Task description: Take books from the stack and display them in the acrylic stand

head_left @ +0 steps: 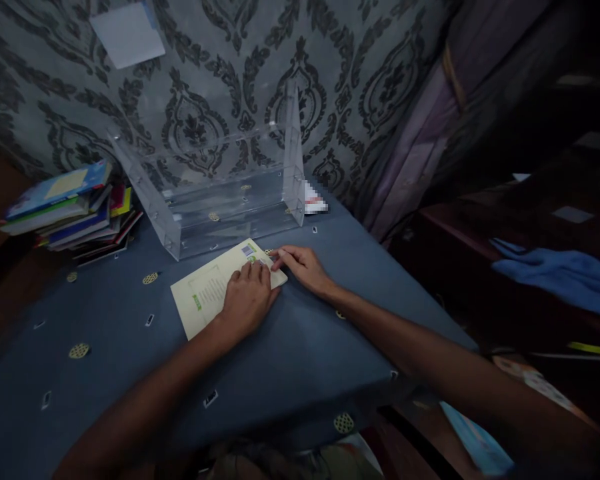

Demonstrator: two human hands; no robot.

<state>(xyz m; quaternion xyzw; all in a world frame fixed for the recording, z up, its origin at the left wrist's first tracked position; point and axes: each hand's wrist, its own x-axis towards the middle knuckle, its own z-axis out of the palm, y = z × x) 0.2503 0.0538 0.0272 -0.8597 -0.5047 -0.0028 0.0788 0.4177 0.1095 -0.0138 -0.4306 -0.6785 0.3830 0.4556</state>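
Note:
A cream-coloured book [213,277] with green print and a barcode lies flat on the cloth-covered table. My left hand [249,293] rests palm down on the right part of its cover, fingers lying close together on the surface. At the book's right edge is my right hand [303,267], with its thumb and fingers closed about the upper right corner. Part of the cover is hidden under my left hand. Just behind the book stands a clear plastic rack [230,193] with two tall side panels and clear shelves.
A stack of books [75,210] sits to the left of the rack. Patterned wallpaper [195,127] rises behind the table [145,380]. A white, partly blurred item [314,199] lies right of the rack. Further right are a tied curtain [410,147] and a blue cloth [555,270].

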